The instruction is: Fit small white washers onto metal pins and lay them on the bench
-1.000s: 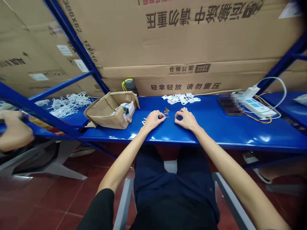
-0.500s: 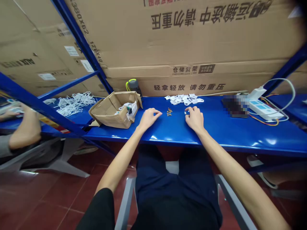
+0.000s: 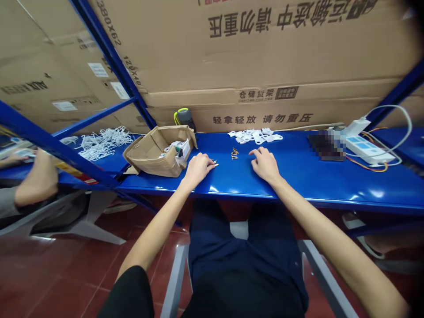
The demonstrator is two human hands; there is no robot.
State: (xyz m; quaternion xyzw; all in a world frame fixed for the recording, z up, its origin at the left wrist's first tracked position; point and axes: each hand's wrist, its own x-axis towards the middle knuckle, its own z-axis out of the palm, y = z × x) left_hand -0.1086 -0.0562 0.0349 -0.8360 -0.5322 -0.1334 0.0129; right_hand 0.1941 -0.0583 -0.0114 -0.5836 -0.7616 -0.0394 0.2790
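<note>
My left hand (image 3: pixel 199 169) rests low over the blue table, thumb and fingers closed together. Tiny brass-coloured pieces (image 3: pixel 216 164) show at its fingertips; it seems to pinch one of them, too small to make out clearly. To the right, my right hand (image 3: pixel 266 164) hovers at or on the tabletop with index finger and thumb apart, and nothing shows between them. Between the hands lies a small pile of brass-coloured screw-like pins (image 3: pixel 234 153). Behind it are several flat white plastic parts (image 3: pixel 254 136) in a loose heap.
An open cardboard box (image 3: pixel 155 152) with small parts stands left, a dark bottle (image 3: pixel 186 118) behind it. A power strip (image 3: pixel 369 149) with cables and a pixelated dark object (image 3: pixel 326 145) lie right. White cords (image 3: pixel 102 143) lie beyond the blue post; a co-worker's arm (image 3: pixel 39 172) is far left.
My left hand has moved left and toward me, with brass-coloured pieces now visible at its fingertips. My right hand has shifted slightly left; small white bits seen by its fingers no longer show.
</note>
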